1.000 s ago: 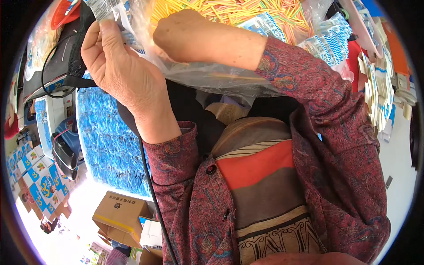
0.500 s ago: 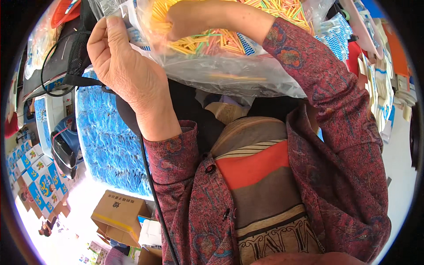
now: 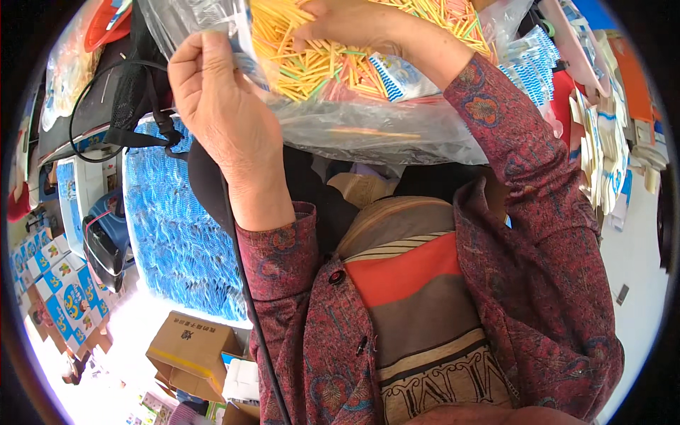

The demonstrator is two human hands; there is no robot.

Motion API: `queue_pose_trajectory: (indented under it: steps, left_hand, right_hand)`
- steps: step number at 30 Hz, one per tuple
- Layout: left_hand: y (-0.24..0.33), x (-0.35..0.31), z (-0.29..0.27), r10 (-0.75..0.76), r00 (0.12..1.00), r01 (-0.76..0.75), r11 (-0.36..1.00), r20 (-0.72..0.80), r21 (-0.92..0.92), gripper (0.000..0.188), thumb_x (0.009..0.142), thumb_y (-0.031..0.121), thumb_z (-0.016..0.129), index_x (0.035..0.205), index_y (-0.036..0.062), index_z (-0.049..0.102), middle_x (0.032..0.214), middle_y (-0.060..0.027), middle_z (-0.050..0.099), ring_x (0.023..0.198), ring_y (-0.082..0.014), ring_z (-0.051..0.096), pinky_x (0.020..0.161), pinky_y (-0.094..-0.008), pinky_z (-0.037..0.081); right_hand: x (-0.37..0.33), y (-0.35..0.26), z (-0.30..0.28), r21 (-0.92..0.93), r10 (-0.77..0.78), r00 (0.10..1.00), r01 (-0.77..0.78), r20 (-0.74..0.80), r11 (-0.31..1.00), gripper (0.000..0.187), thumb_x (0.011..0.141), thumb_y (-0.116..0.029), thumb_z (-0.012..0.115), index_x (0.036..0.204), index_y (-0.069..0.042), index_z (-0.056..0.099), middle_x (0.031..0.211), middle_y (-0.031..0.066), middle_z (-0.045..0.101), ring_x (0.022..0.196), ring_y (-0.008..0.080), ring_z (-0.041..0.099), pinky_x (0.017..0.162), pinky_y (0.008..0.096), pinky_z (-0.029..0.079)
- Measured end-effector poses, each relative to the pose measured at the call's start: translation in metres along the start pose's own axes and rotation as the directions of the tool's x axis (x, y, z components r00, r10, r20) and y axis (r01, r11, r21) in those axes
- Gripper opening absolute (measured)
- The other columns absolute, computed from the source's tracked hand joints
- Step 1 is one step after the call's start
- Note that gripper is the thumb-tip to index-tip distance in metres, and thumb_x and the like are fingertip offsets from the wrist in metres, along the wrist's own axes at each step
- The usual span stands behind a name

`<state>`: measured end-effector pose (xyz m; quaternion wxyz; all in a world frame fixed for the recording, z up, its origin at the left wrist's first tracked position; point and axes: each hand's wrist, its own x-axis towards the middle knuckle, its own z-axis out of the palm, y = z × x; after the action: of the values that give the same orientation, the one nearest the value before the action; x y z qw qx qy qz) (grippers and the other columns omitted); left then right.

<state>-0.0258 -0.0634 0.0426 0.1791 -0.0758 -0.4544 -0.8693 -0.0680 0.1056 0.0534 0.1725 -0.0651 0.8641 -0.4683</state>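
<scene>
My left hand (image 3: 223,99) is raised at the upper left, thumb and fingertips pinched together on the edge of a clear plastic packet (image 3: 195,20). My right hand (image 3: 354,25) reaches in at the top edge of the view, its bent fingers among a heap of thin yellow sticks (image 3: 312,67), some pink or green. What those fingers hold, if anything, is hidden. Under the heap spreads a large clear plastic bag (image 3: 389,131), its near edge hanging over my lap. A blue-and-white striped packet (image 3: 400,76) lies on the sticks below my right wrist.
A tub packed with blue-and-white striped packets (image 3: 180,227) stands at my left. More striped packets (image 3: 531,64) lie right of the bag. A cardboard box (image 3: 191,350) sits on the floor at lower left, and a black cable (image 3: 241,283) runs down beside my left arm.
My right hand has moved right and up, away from the clear packet, uncovering sticks at the heap's left. My left hand has shifted slightly right and down, still pinching the packet.
</scene>
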Motion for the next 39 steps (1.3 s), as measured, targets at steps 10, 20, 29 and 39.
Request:
queue_pose_trajectory:
  steps: [10,20,29,39]
  left_hand:
    - [-0.024,-0.016,-0.002,-0.304,0.951,0.309,0.939,0.056,-0.153,0.012,0.097,0.011,0.057,0.103,0.0009,0.057,0.100,-0.0055,0.062,0.092,-0.0111,0.057,0.086,-0.0256,0.045]
    - [-0.061,-0.018,0.038,-0.444,0.885,0.442,0.704,0.142,-0.555,0.025,0.095,0.012,0.056,0.118,0.0016,0.056,0.112,-0.0065,0.064,0.106,-0.0197,0.059,0.100,-0.0347,0.044]
    - [-0.068,-0.017,0.037,-0.439,0.886,0.419,0.623,0.148,-0.661,0.030,0.095,0.013,0.055,0.123,0.0016,0.054,0.117,-0.0072,0.063,0.110,-0.0199,0.058,0.101,-0.0350,0.043]
    - [-0.024,0.008,0.011,-0.391,0.917,0.390,0.839,0.077,-0.380,0.029,0.098,0.015,0.050,0.124,0.0019,0.053,0.116,-0.0077,0.063,0.111,-0.0209,0.057,0.097,-0.0382,0.041]
  right_hand:
    - [-0.005,0.018,-0.002,0.182,-0.105,0.955,0.159,-0.278,0.970,0.030,0.099,-0.022,0.052,0.117,0.001,0.057,0.109,0.0104,0.065,0.097,0.0191,0.059,0.085,0.0314,0.046]
    - [-0.026,-0.006,0.023,0.918,0.094,0.957,0.231,-0.274,0.323,0.027,0.100,-0.013,0.053,0.120,0.005,0.050,0.108,0.0112,0.063,0.098,0.0158,0.061,0.085,0.0278,0.052]
    - [-0.023,0.001,0.026,0.858,-0.001,0.945,0.297,-0.326,0.418,0.024,0.099,-0.009,0.054,0.119,0.003,0.049,0.103,0.0089,0.063,0.092,0.0153,0.062,0.077,0.0260,0.053]
    - [-0.042,-0.038,-0.022,0.509,0.191,0.935,-0.012,-0.301,0.861,0.022,0.098,-0.022,0.055,0.109,-0.002,0.056,0.087,0.0073,0.063,0.081,0.0140,0.061,0.069,0.0281,0.050]
